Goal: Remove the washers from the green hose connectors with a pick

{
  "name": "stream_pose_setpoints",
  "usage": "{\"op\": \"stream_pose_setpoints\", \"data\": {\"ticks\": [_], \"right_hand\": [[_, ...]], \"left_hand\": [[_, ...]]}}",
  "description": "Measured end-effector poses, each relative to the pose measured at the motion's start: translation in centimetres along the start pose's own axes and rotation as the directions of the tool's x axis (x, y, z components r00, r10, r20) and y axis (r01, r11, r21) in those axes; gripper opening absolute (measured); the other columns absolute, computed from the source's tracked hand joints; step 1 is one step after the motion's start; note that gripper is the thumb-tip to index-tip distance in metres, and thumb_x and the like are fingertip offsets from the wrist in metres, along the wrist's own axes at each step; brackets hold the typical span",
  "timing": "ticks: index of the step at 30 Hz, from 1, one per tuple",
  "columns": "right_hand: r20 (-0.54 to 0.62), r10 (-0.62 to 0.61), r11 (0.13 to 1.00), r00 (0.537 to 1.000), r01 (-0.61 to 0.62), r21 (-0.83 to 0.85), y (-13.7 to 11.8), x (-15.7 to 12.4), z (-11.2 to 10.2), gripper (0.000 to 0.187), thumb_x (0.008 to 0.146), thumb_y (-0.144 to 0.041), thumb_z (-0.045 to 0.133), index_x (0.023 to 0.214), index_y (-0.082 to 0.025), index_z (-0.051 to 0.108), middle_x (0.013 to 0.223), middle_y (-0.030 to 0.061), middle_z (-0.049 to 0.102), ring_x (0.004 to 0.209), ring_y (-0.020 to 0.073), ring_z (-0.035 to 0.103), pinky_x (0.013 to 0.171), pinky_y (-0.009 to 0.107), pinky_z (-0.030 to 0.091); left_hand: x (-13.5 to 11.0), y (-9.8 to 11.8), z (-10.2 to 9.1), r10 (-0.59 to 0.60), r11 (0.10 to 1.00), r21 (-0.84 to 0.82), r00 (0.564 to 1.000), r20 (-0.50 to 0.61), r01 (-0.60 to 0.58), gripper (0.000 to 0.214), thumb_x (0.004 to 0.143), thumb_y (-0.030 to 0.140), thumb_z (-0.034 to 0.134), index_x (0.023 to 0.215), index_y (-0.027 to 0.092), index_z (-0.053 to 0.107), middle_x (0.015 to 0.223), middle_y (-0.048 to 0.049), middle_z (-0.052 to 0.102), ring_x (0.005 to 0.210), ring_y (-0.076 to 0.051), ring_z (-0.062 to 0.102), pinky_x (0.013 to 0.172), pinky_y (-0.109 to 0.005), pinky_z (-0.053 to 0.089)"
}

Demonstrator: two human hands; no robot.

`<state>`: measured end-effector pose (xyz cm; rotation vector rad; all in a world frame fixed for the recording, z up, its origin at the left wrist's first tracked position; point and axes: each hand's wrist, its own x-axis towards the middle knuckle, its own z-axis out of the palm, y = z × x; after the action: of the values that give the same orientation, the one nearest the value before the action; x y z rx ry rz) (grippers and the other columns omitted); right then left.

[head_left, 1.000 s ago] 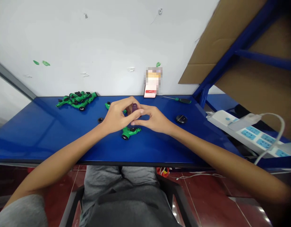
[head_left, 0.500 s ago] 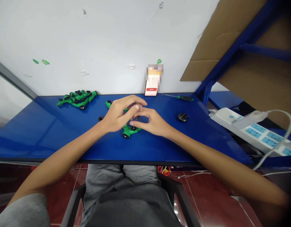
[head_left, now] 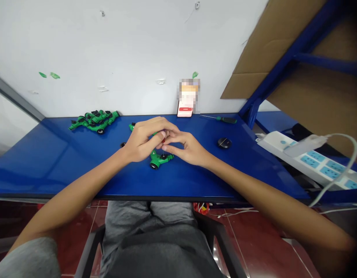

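Note:
My left hand [head_left: 147,138] and my right hand [head_left: 190,148] meet above the middle of the desk, fingers curled around an upright screwdriver [head_left: 163,140]. A bit of its red handle shows between the fingers, and its thin shaft points down. The tip meets a black part on a green Y-shaped hose connector [head_left: 155,160] lying on the desk below. Most of the handle is hidden by my fingers. Behind my left hand another green connector [head_left: 132,126] is partly covered, and a small black ring [head_left: 123,144] lies beside my left wrist.
Several green connectors [head_left: 96,121] are heaped at the back left of the blue desk [head_left: 65,162]. A phone [head_left: 185,108] leans on the wall. A green-handled screwdriver [head_left: 226,120] and a round black object [head_left: 224,143] lie right. A power strip [head_left: 306,158] stands beyond.
My fingers have shifted around the handle, and my left thumb has moved slightly left and down. The red handle and the shaft show more clearly. The connector stays in place.

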<state>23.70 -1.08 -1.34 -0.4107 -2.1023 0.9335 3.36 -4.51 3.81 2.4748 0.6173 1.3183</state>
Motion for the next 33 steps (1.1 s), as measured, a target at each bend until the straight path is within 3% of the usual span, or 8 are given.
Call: {"op": "stream_pose_setpoints", "data": {"ticks": [3,8,12,17,21,25,29,33], "right_hand": [[-0.027,0.024,0.999,0.999,-0.024,-0.022,0.0,-0.1,0.2,0.022,0.095,-0.042,0.078,0.102,-0.021,0.079,0.102,0.0043,0.079,0.096,0.0221,0.072,0.092,0.04,0.058],[-0.036,0.054,0.998,0.998,-0.055,-0.025,-0.1,-0.1,0.3,0.021,0.091,-0.041,0.083,0.09,-0.02,0.078,0.097,0.0039,0.078,0.097,0.0229,0.071,0.094,0.041,0.057],[-0.012,0.044,0.998,0.999,-0.043,0.042,-0.2,0.1,0.0,0.023,0.093,-0.044,0.081,0.085,-0.023,0.082,0.09,0.002,0.077,0.091,0.021,0.072,0.091,0.039,0.058],[0.039,0.075,0.995,0.996,-0.077,0.06,-0.1,0.1,-0.1,0.025,0.099,-0.047,0.073,0.095,-0.025,0.085,0.1,0.004,0.08,0.097,0.0219,0.073,0.093,0.04,0.059],[-0.016,0.117,0.992,0.993,-0.116,0.049,0.3,-0.1,0.1,0.026,0.094,-0.047,0.078,0.1,-0.022,0.081,0.1,0.004,0.08,0.093,0.0216,0.073,0.092,0.04,0.06],[-0.054,0.088,0.995,0.995,-0.086,0.043,0.2,0.1,0.2,0.025,0.091,-0.046,0.082,0.093,-0.022,0.079,0.1,0.0043,0.078,0.095,0.0224,0.073,0.094,0.041,0.059],[0.02,0.019,1.0,1.0,-0.019,0.014,-0.2,0.2,-0.4,0.022,0.098,-0.044,0.075,0.091,-0.024,0.081,0.109,0.0052,0.078,0.107,0.0241,0.072,0.102,0.044,0.056],[0.135,0.016,0.998,0.991,-0.008,-0.06,0.0,0.2,-1.7,0.02,0.096,-0.04,0.076,0.108,-0.025,0.08,0.117,0.0056,0.077,0.109,0.0243,0.071,0.103,0.045,0.056]], "left_hand": [[0.0,0.2,0.1,0.024,0.998,0.053,0.999,-0.028,-0.022,0.027,0.107,0.033,0.055,0.112,0.023,0.079,0.094,-0.0072,0.081,0.081,-0.019,0.071,0.076,-0.036,0.059],[0.0,0.3,0.2,0.025,0.997,0.075,0.999,-0.031,-0.022,0.023,0.102,0.037,0.066,0.116,0.025,0.079,0.091,-0.0062,0.08,0.08,-0.019,0.071,0.075,-0.035,0.059],[-0.1,0.0,-0.2,0.008,1.0,0.03,1.0,0.02,-0.008,0.029,0.105,0.04,0.059,0.121,0.023,0.077,0.096,-0.0084,0.077,0.084,-0.02,0.07,0.077,-0.036,0.059],[0.1,-0.2,-0.4,-0.024,0.999,-0.036,0.997,0.075,0.027,0.036,0.108,0.041,0.048,0.123,0.023,0.076,0.104,-0.0095,0.078,0.091,-0.021,0.072,0.082,-0.037,0.059],[0.1,-0.3,0.0,-0.107,0.994,-0.001,0.994,0.021,0.107,0.028,0.107,0.037,0.056,0.117,0.021,0.076,0.098,-0.0067,0.079,0.076,-0.015,0.07,0.072,-0.029,0.057],[0.0,-0.4,0.2,-0.096,0.993,0.061,0.995,-0.029,0.098,0.023,0.102,0.038,0.065,0.114,0.021,0.076,0.098,-0.0066,0.078,0.076,-0.015,0.068,0.07,-0.029,0.055],[0.2,-0.3,-0.2,-0.054,0.998,0.023,0.997,0.06,0.052,0.031,0.106,0.041,0.053,0.119,0.021,0.073,0.101,-0.0085,0.077,0.08,-0.017,0.068,0.072,-0.032,0.056],[0.2,-0.5,-0.3,-0.101,0.995,0.017,0.992,0.07,0.1,0.027,0.106,0.04,0.055,0.102,0.02,0.072,0.083,-0.0045,0.074,0.068,-0.015,0.064,0.064,-0.029,0.051]]}}
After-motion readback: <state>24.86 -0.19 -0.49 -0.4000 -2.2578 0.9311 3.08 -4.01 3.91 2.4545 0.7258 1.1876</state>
